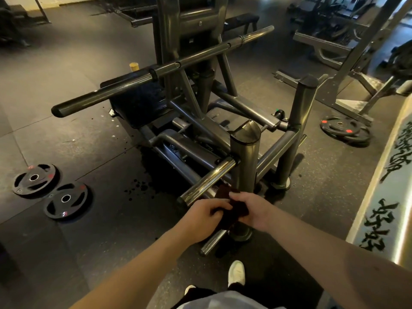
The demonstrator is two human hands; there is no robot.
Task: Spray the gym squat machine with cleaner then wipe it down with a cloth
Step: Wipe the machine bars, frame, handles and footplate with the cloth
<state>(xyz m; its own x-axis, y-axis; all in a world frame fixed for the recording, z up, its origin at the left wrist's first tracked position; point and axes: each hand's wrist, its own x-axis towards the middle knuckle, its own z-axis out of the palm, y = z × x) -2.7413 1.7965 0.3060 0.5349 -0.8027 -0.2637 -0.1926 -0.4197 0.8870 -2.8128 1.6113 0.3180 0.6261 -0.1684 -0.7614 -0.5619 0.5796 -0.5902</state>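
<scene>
Just beyond my 2 hands, the chrome peg [208, 178] of the squat machine [169, 30] runs from its upright post [245, 157] toward the near left, its free end just beside my left hand [206, 217]. Left hand and right hand [253, 211] together pinch the dark cloth [239, 207] between them. I judge the left hand nearer the tip; wiping runs far-right along the peg.

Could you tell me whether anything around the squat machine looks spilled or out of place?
Dark droplets spatter the floor left of the squat machine, like overspray; weight plates lie loose either side.
</scene>
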